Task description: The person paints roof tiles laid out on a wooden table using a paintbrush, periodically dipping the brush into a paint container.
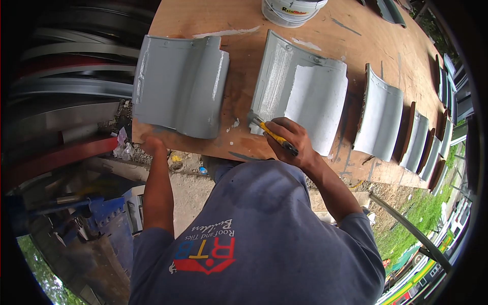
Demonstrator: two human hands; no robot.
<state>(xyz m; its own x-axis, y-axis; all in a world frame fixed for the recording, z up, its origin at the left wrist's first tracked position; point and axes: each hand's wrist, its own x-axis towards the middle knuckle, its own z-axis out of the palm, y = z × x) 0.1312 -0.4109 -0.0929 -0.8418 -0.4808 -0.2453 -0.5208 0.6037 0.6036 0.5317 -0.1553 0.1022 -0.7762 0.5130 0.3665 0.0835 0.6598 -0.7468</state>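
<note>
My right hand (292,140) is closed on a paintbrush (274,133) with a yellow and black handle. The bristles touch the lower left corner of a curved grey tile (314,96), which has wet streaks on its left part and a whiter coat on its right part. Down at the near left edge of the wooden table (244,56), my left hand (152,146) rests against the board; its fingers are too small and unclear to read. Just above it lies another curved grey tile (178,86).
A white bucket (293,12) stands at the table's far side. More curved tiles (378,114) line the right side. Metal sheets (76,86) are stacked at left, above a red beam (61,160). A metal bar (412,231) slants at lower right.
</note>
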